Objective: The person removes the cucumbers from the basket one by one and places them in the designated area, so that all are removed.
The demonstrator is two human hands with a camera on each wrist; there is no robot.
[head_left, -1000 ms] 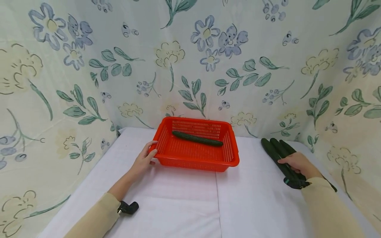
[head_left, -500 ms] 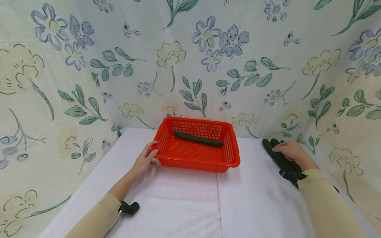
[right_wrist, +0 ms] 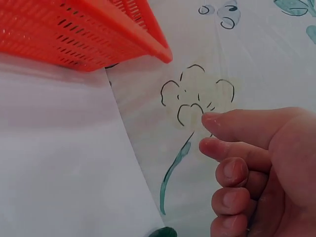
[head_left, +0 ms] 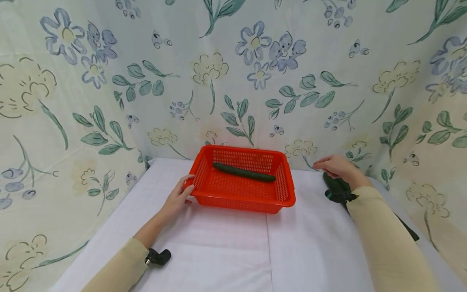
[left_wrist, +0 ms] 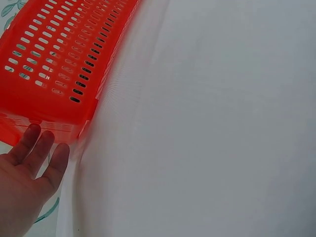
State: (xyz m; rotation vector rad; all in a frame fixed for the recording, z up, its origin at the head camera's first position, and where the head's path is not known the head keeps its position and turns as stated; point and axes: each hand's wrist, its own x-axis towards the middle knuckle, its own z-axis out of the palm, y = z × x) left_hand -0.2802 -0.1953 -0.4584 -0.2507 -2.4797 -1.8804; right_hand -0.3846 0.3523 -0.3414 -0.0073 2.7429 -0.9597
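A red plastic basket (head_left: 240, 207) with slotted walls sits on the white cloth, with one dark green cucumber (head_left: 244, 172) lying along its back. My left hand (head_left: 177, 198) holds the basket's left end at the rim. In the left wrist view, the left hand's fingers (left_wrist: 59, 160) reach up to the outside of that end. My right hand (head_left: 339, 169) is above the far end of the other cucumbers (head_left: 330, 184), which the hand and sleeve partly hide. In the right wrist view its fingers are loosely curled with nothing between them, and a gap shows between thumb and index finger.
A flowered cloth (head_left: 255, 101) hangs behind the table and along both sides. The white tablecloth (head_left: 219, 251) has crease lines in front of the basket. A thin dark end (head_left: 408, 229) sticks out beyond the right sleeve.
My right hand has slid from the middle of the cucumbers at the right up past their far end, then left toward the basket. The left hand and basket stay put.
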